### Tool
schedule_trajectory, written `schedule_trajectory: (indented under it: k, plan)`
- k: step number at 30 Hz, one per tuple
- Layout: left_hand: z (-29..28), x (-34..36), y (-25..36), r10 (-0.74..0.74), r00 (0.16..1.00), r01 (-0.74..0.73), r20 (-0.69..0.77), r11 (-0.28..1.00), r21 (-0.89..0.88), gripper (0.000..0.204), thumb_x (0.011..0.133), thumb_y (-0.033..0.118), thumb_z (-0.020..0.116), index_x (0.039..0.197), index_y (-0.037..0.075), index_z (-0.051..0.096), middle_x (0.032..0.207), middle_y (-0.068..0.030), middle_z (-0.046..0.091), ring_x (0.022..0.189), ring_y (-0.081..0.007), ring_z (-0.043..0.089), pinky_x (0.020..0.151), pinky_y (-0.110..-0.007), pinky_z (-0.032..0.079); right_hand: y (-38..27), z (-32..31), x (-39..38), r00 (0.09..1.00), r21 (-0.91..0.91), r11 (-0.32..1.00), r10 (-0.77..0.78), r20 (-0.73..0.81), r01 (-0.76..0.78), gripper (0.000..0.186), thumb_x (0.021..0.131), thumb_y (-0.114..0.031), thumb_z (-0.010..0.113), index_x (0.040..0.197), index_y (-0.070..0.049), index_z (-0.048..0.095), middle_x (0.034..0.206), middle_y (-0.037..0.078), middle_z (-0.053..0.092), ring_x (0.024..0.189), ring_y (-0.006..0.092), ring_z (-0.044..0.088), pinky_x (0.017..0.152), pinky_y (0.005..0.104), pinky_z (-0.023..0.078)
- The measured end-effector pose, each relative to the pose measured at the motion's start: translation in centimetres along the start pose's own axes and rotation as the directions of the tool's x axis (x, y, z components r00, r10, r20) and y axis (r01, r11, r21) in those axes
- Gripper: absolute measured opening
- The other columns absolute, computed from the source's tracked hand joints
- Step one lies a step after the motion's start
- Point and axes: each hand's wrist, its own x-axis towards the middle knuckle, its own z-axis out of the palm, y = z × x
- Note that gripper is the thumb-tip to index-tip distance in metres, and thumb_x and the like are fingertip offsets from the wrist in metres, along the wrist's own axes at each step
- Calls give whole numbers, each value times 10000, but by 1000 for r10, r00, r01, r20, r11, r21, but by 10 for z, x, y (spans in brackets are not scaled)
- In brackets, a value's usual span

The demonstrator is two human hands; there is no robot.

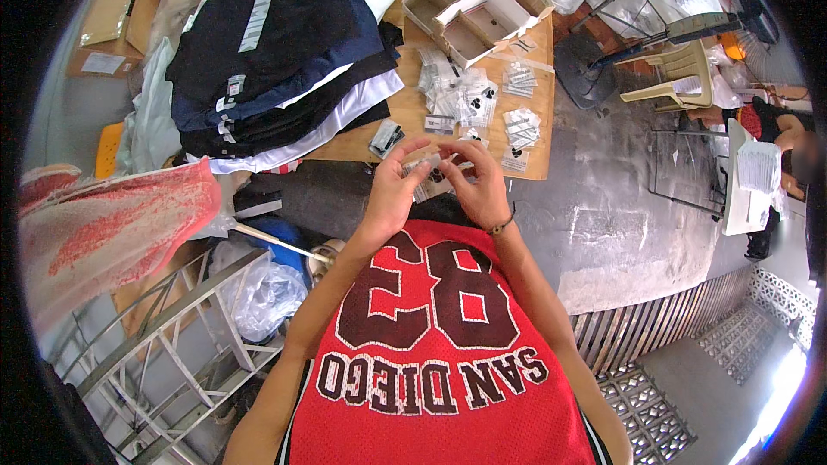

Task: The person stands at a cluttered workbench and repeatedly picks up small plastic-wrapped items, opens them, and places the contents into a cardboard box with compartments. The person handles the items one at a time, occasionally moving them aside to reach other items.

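Observation:
In front of my chest, my left hand (393,195) and my right hand (484,191) are raised close together at the near edge of a wooden table (541,41). Both pinch a small clear plastic packet (436,174) that shows a black print; its contents are partly hidden by my fingers. Just beyond my left fingers lies a dark-and-white packet (387,138). Past my right hand are piles of small white cards (521,129), with more cards (519,80) farther off. Several clear packets with black prints (480,103) spread across the table's middle.
A tall pile of folded dark and white garments (289,77) covers the table's left. Divided cardboard boxes (491,21) stand at its far end. Left of me are a metal rack (185,314) and a red-and-white cloth (129,232). Beyond a beige chair (676,77), another person sits far right.

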Motion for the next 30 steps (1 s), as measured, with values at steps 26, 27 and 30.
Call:
schedule_trajectory:
  k: [26,27,30]
  plan:
    - [-37,-30,24,-111,982,40,-154,916,-400,353,1078,270,438,1350,49,485,1201,-205,634,1112,-345,650,970,-473,537,133,-220,369,820,-501,805,-31,-571,-318,331,850,-320,739,1038,-52,788,958,125,778,886,174,731,845,322,554]
    - [-36,-22,22,-104,989,43,-101,876,-479,376,1081,309,420,1352,56,484,1209,-209,629,1121,-353,645,983,-483,524,138,-226,363,798,-465,843,-73,-598,-271,314,861,-298,735,1034,-41,787,957,121,779,875,174,728,836,322,556]
    - [-26,-17,29,-103,994,60,-34,788,-613,471,1081,437,376,1374,79,467,1253,-225,609,1154,-376,627,1016,-513,491,123,-184,303,805,-172,984,-65,-589,-47,272,926,-214,700,1068,11,755,977,113,770,843,170,703,796,311,549]
